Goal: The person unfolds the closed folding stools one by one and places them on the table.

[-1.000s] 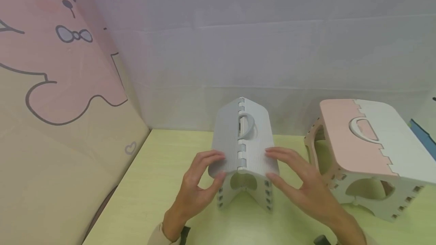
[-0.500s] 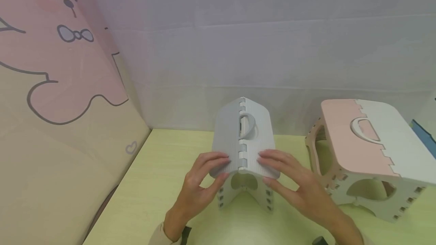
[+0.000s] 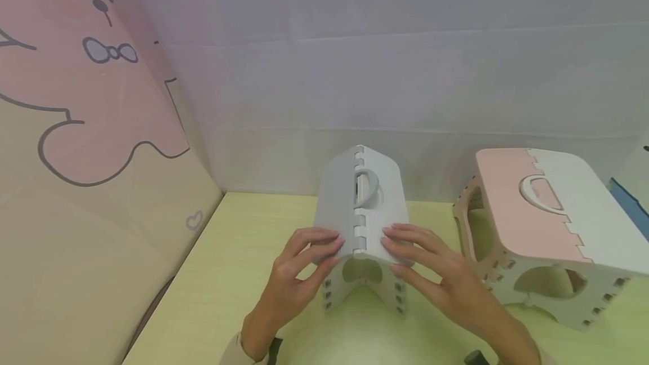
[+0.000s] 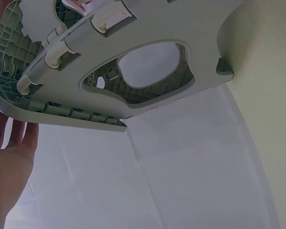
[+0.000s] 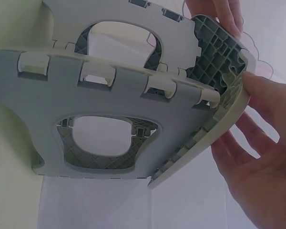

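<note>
A grey and white folding stool [image 3: 337,199] stands half-folded on the table, its top peaked along the middle hinge and a loop handle [image 3: 373,187] on it. My left hand [image 3: 296,277] rests its fingertips on the grey half near the front, thumb by the front edge. On the white half, my right hand [image 3: 453,277] lies the same way, fingers gently bent. From the left wrist, fingers of the left hand [image 4: 13,164] touch the top's outer face. In the right wrist view, the right thumb [image 5: 263,86] touches the rim and the ribbed underside [image 5: 212,45] shows.
A second folding stool [image 3: 512,201], pink and white, stands unfolded at right. Behind it lies something blue [image 3: 630,204], partly cut off. A pale wall sheet [image 3: 324,83] hangs behind the yellow-green table [image 3: 213,297], and a bear-print cloth [image 3: 101,128] is at left.
My right hand has moved a little left, from the outer edge of the white half further onto its top. The left fingers have shifted slightly toward the hinge. The stool stays in place.
</note>
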Tool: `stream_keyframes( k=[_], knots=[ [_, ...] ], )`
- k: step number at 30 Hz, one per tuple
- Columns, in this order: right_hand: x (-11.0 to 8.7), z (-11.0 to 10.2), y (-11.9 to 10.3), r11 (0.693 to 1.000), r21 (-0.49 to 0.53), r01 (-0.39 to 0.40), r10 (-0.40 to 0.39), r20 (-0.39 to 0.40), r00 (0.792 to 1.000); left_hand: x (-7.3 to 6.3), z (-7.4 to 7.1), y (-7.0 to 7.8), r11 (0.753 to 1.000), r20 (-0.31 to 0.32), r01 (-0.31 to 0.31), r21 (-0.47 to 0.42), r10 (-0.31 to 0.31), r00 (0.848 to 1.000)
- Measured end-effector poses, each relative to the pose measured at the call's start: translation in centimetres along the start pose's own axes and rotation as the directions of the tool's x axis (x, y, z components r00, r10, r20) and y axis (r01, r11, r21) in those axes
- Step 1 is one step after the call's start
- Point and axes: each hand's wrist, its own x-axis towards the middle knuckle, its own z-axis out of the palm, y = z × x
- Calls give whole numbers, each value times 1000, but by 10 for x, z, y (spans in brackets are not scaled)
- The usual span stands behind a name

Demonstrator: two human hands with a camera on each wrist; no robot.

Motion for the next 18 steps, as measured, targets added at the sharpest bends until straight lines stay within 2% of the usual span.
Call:
stream_keyframes(
  k=[7, 18],
  knots=[
    [0, 0, 1, 999, 30, 11, -11, 3, 1000, 0, -1, -1, 1000, 6, -8, 3, 8, 1000],
    [1, -1, -1, 1000, 3, 2, -2, 17, 1000, 0, -1, -2, 1000, 6, -18, 9, 18, 1000]
  ],
)
